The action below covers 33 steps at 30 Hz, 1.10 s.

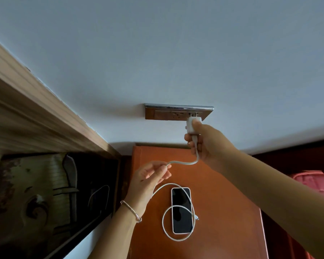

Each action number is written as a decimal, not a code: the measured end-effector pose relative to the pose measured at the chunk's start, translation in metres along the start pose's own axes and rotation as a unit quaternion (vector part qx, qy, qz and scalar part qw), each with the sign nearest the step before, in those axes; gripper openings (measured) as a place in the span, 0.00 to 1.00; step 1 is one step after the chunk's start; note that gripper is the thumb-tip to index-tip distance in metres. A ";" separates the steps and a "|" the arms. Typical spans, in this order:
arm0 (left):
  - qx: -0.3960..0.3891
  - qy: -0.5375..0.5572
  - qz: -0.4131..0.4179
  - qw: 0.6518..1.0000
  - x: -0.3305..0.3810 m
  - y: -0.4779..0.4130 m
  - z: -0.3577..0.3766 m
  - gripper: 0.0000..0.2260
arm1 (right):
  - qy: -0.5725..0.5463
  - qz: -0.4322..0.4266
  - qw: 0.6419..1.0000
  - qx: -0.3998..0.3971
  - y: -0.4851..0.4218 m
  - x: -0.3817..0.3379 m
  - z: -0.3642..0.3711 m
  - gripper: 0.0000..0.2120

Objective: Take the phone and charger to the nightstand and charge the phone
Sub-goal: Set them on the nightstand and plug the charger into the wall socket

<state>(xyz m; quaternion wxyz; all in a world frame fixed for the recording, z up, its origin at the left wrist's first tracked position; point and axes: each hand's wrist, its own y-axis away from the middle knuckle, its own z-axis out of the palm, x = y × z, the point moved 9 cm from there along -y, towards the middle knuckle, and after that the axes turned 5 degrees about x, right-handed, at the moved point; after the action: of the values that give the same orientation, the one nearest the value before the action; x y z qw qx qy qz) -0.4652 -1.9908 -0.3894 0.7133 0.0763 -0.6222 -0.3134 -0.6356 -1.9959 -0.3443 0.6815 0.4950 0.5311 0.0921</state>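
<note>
Overhead, right hand (202, 143) outstretched, gripping charger (192, 126) at wall socket (168, 114) (left hand (148, 176) pinching cable (181, 162)).

White charger block (192, 126) pinched in right hand (204, 144), prongs at the wall socket (194, 114), not fully seated. White cable (181, 162) runs from it through left hand (150, 176), then loops over the phone (181, 210). Phone face-up, dark screen, on nightstand (223, 202) below both hands; cable's free end beside it, unplugged.

Charger (193, 126) lower body hidden by right hand (204, 144); prong seating in wall socket (178, 113) indiscernible; cable (176, 214) crosses phone (181, 210).
</note>
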 end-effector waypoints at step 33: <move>0.031 -0.029 -0.024 0.999 -0.058 0.008 -0.028 0.08 | -0.015 -0.131 0.989 -0.071 -0.014 -0.004 -0.001 0.18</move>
<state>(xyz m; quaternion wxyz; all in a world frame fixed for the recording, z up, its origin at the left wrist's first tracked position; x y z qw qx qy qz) -0.4382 -1.9612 -0.4400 0.6845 0.1048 -0.6499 -0.3132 -0.6442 -2.0048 -0.3528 0.7288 0.3727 0.5736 0.0321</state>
